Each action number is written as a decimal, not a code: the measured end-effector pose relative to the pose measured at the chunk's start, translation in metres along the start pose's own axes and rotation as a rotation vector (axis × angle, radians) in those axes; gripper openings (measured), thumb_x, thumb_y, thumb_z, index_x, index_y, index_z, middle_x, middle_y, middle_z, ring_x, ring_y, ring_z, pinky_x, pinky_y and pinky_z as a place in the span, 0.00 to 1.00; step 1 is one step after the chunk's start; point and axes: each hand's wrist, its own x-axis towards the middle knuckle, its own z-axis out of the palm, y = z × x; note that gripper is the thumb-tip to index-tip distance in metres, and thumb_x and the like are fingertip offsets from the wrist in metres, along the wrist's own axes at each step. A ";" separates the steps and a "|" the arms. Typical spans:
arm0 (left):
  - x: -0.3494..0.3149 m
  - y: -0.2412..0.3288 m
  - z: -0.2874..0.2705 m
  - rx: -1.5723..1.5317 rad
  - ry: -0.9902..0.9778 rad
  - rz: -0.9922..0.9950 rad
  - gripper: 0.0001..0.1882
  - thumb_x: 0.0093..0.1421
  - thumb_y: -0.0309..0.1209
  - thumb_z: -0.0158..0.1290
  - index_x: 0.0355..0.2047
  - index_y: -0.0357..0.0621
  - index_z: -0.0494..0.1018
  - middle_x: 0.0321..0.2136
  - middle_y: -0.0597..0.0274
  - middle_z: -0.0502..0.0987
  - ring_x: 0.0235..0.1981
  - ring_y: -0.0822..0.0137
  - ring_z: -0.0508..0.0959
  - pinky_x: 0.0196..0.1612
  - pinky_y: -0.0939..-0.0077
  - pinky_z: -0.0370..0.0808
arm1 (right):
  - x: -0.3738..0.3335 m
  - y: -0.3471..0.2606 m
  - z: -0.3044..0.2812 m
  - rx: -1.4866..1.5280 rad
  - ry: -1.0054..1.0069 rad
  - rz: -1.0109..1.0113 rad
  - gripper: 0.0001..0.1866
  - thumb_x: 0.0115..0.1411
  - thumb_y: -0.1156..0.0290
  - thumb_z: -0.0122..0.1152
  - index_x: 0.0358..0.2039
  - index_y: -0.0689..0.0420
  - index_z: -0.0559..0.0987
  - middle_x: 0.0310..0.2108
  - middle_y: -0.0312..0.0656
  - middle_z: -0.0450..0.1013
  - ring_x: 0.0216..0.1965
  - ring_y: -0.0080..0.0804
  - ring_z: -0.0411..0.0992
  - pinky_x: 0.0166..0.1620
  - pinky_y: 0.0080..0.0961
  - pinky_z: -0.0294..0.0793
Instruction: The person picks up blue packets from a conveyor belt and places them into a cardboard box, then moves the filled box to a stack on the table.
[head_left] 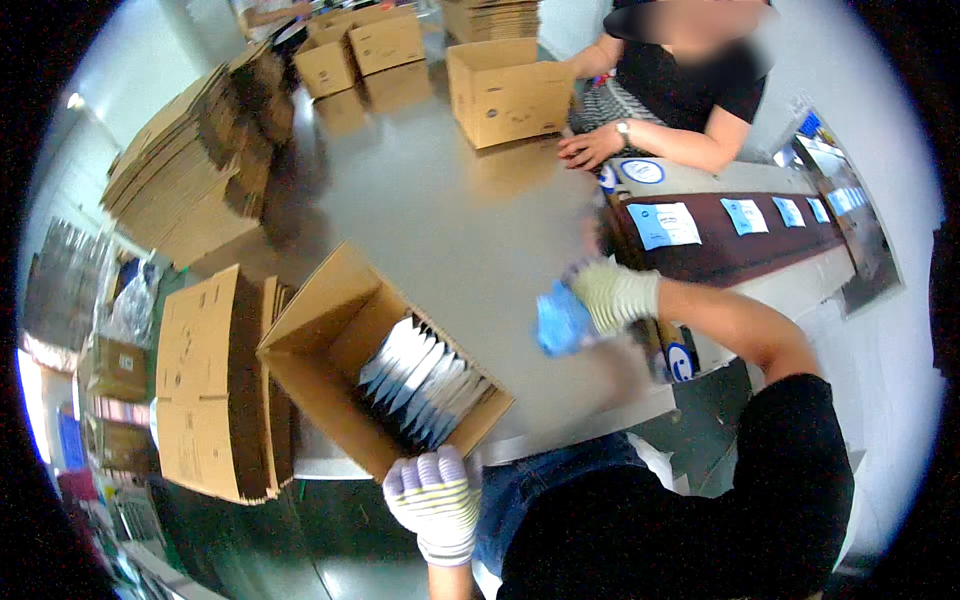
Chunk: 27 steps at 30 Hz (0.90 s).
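Blue packet [560, 320] | right hand [615, 293] clutches it | left hand [435, 495] grips box [340, 390]

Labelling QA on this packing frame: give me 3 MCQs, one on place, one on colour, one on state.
1. Where is the left hand?
A. at the near corner of the open cardboard box
B. on the conveyor
C. on the flat cardboard stack

2. What colour is the packet in the right hand?
A. red
B. blue
C. green

3. What state is the open cardboard box in?
A. taped shut
B. empty
C. open, with white packets standing in a row

Answers: 1 A, the gloved hand sits at the box's near corner. 2 B, the blurred packet is blue. 3 C, the flaps are open and the white packets show inside.
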 end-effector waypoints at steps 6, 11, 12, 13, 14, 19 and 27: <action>0.008 -0.002 -0.006 0.020 -0.093 0.001 0.14 0.47 0.41 0.59 0.25 0.51 0.66 0.20 0.66 0.66 0.26 0.64 0.70 0.39 0.66 0.67 | -0.025 -0.055 0.000 0.151 -0.247 0.151 0.41 0.32 0.48 0.74 0.44 0.63 0.74 0.43 0.56 0.73 0.46 0.48 0.73 0.49 0.41 0.72; 0.003 0.004 -0.008 0.025 -0.123 0.026 0.13 0.48 0.41 0.57 0.25 0.52 0.66 0.22 0.66 0.67 0.26 0.64 0.70 0.39 0.65 0.67 | -0.022 -0.066 -0.087 0.082 0.831 -0.828 0.32 0.44 0.56 0.69 0.46 0.60 0.72 0.43 0.51 0.73 0.45 0.43 0.73 0.49 0.35 0.72; 0.003 0.006 -0.009 0.016 -0.104 0.039 0.12 0.48 0.40 0.56 0.25 0.51 0.66 0.22 0.66 0.67 0.27 0.64 0.70 0.39 0.66 0.67 | -0.020 -0.083 -0.114 0.102 0.821 -0.926 0.31 0.45 0.57 0.69 0.47 0.60 0.71 0.42 0.50 0.73 0.44 0.42 0.73 0.48 0.35 0.73; 0.000 0.007 -0.011 0.026 -0.131 0.032 0.11 0.48 0.40 0.56 0.25 0.51 0.66 0.22 0.66 0.67 0.27 0.65 0.70 0.39 0.66 0.67 | -0.014 -0.102 -0.140 0.124 0.803 -1.033 0.31 0.46 0.59 0.68 0.48 0.59 0.69 0.41 0.50 0.74 0.44 0.41 0.73 0.47 0.35 0.73; 0.000 0.010 -0.012 0.022 -0.148 0.037 0.11 0.48 0.40 0.55 0.24 0.51 0.66 0.22 0.66 0.67 0.27 0.65 0.70 0.39 0.66 0.67 | -0.008 -0.119 -0.149 0.191 0.754 -0.978 0.28 0.46 0.60 0.67 0.47 0.58 0.70 0.41 0.49 0.73 0.44 0.40 0.72 0.45 0.36 0.73; -0.012 0.024 -0.021 -0.006 -0.183 0.154 0.03 0.50 0.34 0.47 0.25 0.53 0.66 0.22 0.67 0.65 0.26 0.67 0.69 0.37 0.67 0.67 | 0.091 -0.205 -0.134 -0.392 0.585 -0.403 0.27 0.53 0.59 0.55 0.53 0.57 0.67 0.48 0.47 0.69 0.49 0.43 0.69 0.53 0.43 0.66; -0.023 0.011 -0.027 -0.099 -0.104 0.092 0.07 0.49 0.34 0.53 0.27 0.52 0.66 0.21 0.66 0.65 0.26 0.66 0.69 0.37 0.67 0.67 | 0.094 -0.179 -0.111 -0.144 0.504 -0.675 0.34 0.50 0.49 0.60 0.48 0.64 0.69 0.45 0.54 0.71 0.44 0.50 0.71 0.49 0.43 0.70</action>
